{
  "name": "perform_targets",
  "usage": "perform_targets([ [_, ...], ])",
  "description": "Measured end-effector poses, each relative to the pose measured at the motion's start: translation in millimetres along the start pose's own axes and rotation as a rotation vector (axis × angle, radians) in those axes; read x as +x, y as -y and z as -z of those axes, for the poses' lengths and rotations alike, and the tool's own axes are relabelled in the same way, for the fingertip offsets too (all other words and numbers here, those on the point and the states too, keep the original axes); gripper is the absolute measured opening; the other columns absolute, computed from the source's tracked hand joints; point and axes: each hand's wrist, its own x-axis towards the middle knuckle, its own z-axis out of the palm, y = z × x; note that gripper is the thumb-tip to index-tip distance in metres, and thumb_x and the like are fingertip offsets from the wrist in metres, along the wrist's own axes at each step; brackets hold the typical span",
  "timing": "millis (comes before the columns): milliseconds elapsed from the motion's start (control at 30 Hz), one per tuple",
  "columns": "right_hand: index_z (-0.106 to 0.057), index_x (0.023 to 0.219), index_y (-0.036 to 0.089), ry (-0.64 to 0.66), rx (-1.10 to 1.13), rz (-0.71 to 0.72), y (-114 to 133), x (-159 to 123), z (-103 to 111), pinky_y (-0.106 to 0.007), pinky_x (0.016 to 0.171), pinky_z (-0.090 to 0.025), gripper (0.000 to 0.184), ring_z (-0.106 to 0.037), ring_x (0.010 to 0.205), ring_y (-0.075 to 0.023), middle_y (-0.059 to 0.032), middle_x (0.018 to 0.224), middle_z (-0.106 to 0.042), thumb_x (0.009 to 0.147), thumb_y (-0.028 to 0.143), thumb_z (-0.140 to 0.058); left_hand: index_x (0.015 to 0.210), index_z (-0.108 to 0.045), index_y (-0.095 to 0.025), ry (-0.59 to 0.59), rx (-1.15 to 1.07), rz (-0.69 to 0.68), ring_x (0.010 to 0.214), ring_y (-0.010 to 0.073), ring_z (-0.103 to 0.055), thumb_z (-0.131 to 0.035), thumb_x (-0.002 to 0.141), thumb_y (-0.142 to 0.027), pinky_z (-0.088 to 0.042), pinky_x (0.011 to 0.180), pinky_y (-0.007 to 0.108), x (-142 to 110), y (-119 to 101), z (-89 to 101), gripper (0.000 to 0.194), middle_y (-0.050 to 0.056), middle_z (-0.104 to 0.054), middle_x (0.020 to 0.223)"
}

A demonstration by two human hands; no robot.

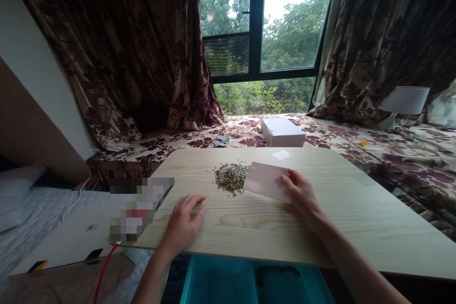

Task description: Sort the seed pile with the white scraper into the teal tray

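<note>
On the light wood table (228, 232) lies a loose heap of small green beans mixed with white grains (231, 178), some scattered around its edges. My right hand (298, 189) grips the right end of a thin, pale plastic scraper (268, 180). The scraper's left end reaches the heap's right side; whether it touches the grains I cannot tell. My left hand (185, 221) rests at the table's front left, below and left of the heap, fingers loosely curved and thumb apart, holding nothing.
A small white paper piece (281, 154) lies behind the scraper. Below the front edge sits a teal divided bin (221, 278), dark bits in its right compartment. A blurred-out item (137, 213) and a red cable (103, 270) are at left. A white box (283, 132) stands beyond the table.
</note>
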Motion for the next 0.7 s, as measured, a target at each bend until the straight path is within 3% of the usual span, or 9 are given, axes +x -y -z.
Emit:
perform_targets([
  [700, -0.060, 0.104, 0.016, 0.037, 0.033, -0.001, -3.1, 1.8, -5.4, -0.025, 0.050, -0.045, 0.047, -0.064, 0.067, -0.0191, -0.0064, 0.077, -0.070, 0.068, 0.045, -0.064, 0.103, -0.065, -0.021, 0.008, 0.004, 0.013, 0.110, 0.0244, -0.057, -0.052, 0.081, -0.029, -0.041, 0.102, 0.045, 0.6, 0.5, -0.5, 0.027, 0.007, -0.066, 0.112],
])
